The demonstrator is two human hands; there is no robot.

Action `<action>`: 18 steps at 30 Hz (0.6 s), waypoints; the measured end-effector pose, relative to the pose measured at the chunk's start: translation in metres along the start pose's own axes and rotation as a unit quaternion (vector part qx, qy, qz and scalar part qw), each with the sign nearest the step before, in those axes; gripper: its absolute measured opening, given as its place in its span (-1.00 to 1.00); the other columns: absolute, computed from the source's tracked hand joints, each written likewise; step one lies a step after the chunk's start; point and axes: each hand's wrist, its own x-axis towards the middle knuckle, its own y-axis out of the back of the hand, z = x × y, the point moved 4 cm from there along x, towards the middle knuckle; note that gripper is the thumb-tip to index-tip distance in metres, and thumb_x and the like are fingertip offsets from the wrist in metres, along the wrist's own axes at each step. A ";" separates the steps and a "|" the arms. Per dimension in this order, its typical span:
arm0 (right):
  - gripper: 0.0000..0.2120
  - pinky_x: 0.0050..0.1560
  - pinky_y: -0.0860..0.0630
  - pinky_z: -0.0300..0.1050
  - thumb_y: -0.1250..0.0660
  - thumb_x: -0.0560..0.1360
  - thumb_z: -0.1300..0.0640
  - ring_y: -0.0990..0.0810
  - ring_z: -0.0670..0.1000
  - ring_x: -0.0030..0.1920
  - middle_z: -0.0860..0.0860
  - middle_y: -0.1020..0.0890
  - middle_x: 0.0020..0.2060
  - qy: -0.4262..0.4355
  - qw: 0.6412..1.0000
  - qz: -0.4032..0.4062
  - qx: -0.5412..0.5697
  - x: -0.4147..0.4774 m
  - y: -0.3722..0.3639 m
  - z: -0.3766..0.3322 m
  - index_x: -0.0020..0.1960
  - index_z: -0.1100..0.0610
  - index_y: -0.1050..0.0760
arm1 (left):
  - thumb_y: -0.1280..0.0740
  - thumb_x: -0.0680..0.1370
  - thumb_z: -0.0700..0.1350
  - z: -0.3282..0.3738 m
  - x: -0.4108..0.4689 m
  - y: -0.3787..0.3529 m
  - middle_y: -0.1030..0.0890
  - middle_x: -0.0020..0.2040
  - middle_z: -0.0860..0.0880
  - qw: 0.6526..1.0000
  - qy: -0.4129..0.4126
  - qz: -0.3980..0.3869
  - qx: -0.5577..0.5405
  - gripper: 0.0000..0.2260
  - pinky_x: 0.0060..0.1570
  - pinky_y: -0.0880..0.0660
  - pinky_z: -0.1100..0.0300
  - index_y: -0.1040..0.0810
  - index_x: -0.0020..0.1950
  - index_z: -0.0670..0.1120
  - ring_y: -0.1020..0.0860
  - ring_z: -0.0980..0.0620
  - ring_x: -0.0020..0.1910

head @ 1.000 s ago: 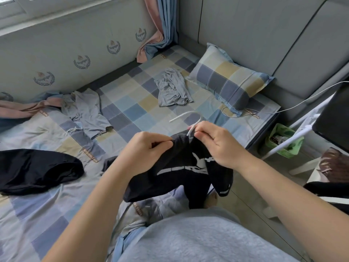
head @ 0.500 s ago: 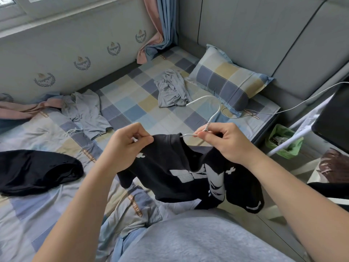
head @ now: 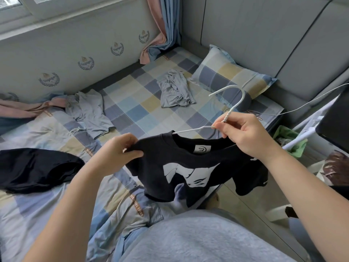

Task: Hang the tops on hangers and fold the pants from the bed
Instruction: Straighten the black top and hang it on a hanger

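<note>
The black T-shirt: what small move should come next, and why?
Probably the left hand should tug the shoulder it pinches outward over the white hanger's arm. That arm enters the black T-shirt's collar, the right hand pinches the hanger below its hook, and the shoulder looks bunched.

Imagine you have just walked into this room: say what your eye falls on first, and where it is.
The black T-shirt with its bold white print sits mid-frame on a white hanger, the left hand gripping its shoulder and the right hand pinching the hanger's neck. Behind it, the checked bed holds a black garment at the left, a flat grey garment near the wall and a crumpled grey garment beside the pillow.
</note>
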 end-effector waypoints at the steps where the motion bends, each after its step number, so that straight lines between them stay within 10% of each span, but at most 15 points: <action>1: -0.84 -0.22 -0.44 -0.34 -0.36 0.57 0.07 -0.50 -0.12 -0.33 0.08 -0.56 -0.34 0.001 1.000 -0.001 -0.004 0.000 0.001 -0.001 -0.06 0.13 -0.65 | -0.47 0.53 -0.14 -0.002 0.001 0.000 -0.62 -0.18 -0.01 0.998 0.007 0.028 0.050 -0.88 -0.11 -0.51 0.06 -0.54 -0.09 -0.04 -0.59 -0.09 -0.14; 9: -0.91 -0.16 -0.47 -0.31 -0.41 0.57 0.10 -0.60 -0.12 -0.28 -0.10 -0.67 -0.31 -0.120 0.981 -0.118 -0.096 -0.004 -0.003 0.019 -0.06 0.04 -0.69 | -0.45 0.49 -0.33 0.015 -0.007 0.011 -0.55 -0.20 0.03 0.982 -0.073 0.175 -0.007 -0.76 -0.16 -0.44 0.21 -0.50 -0.12 -0.01 -0.50 0.08 -0.17; 18: -0.91 -0.15 -0.50 -0.34 -0.38 0.53 0.05 -0.60 -0.10 -0.22 -0.12 -0.67 -0.24 -0.031 0.999 0.019 -0.016 -0.011 -0.014 0.014 -0.05 -0.04 -0.66 | -0.41 0.42 -0.48 0.000 0.002 0.016 -0.43 -0.16 0.06 0.988 -0.053 0.146 -0.021 -0.51 -0.12 -0.43 0.05 -0.40 -0.27 0.13 -0.41 -0.05 -0.19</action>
